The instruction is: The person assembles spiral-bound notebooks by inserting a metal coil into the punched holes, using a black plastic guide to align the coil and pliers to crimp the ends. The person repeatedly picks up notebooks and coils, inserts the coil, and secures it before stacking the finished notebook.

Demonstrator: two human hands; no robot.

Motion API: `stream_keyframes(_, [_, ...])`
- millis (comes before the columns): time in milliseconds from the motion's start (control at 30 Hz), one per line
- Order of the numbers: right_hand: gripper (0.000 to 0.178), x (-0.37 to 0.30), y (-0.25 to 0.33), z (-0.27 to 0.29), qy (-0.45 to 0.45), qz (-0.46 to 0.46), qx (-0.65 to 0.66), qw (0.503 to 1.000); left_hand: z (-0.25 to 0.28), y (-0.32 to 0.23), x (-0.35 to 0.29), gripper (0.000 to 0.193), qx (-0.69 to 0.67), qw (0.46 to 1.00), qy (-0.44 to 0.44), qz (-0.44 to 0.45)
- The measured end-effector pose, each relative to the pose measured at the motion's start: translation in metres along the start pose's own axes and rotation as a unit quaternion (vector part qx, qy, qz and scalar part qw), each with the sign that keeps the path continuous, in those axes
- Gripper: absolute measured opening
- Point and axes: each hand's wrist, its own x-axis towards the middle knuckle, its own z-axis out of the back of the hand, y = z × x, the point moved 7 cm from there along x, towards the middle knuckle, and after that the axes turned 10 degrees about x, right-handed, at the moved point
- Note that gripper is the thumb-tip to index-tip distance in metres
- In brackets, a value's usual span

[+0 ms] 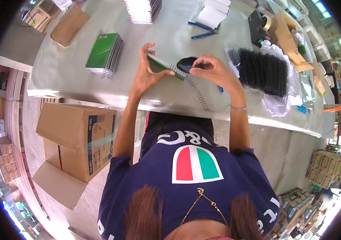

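My left hand (pixel 146 78) grips a thin green notebook (pixel 161 66) by its ends, thumb on the near side. A wire spiral coil (pixel 197 93) runs through part of the notebook's edge, and its loose end trails toward the table's front edge. My right hand (pixel 218 73) hovers just right of the notebook, with thumb and fingers curled together. Whatever lies between those fingertips, if anything, is hidden. Behind them is a black oval object (pixel 185 64), partly covered by the hand. A small blue handle (pixel 221 89) shows beneath my right wrist.
A stack of green spiral notebooks (pixel 103 52) stands at left. White page stacks (pixel 141 10) sit at the back, near blue-handled pliers (pixel 203 30). Many black coils (pixel 262 72) lie on crumpled plastic at right. An open cardboard box (pixel 78 136) stands below the table (pixel 74 86).
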Motion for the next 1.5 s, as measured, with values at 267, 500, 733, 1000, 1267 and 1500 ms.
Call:
stream_keyframes(267, [0.039,0.007,-0.003,-0.004,0.037,0.015,0.093,0.995,-0.003,0.01,-0.004,0.127,-0.05,0.997,0.038,0.05])
stream_keyframes(500, [0.036,0.01,-0.005,-0.004,0.065,0.029,0.187,0.98,-0.006,0.013,-0.003,0.126,-0.056,0.998,0.032,0.014])
stream_keyframes(733, [0.04,0.005,0.026,-0.018,0.13,0.04,0.122,0.983,-0.008,0.019,-0.004,0.124,-0.111,0.991,0.053,0.058])
stream_keyframes(1000, [0.041,0.022,0.006,-0.01,0.164,0.078,0.268,0.946,-0.005,0.012,-0.002,0.118,-0.107,0.992,0.054,0.044])
stream_keyframes(1267, [0.035,0.041,0.003,-0.017,0.083,0.02,0.09,0.992,-0.004,0.011,0.002,0.115,-0.132,0.988,0.058,0.051])
stream_keyframes(1500, [0.038,0.044,0.007,-0.01,0.01,0.038,0.022,0.999,-0.006,0.012,0.003,0.116,-0.129,0.987,0.076,0.06])
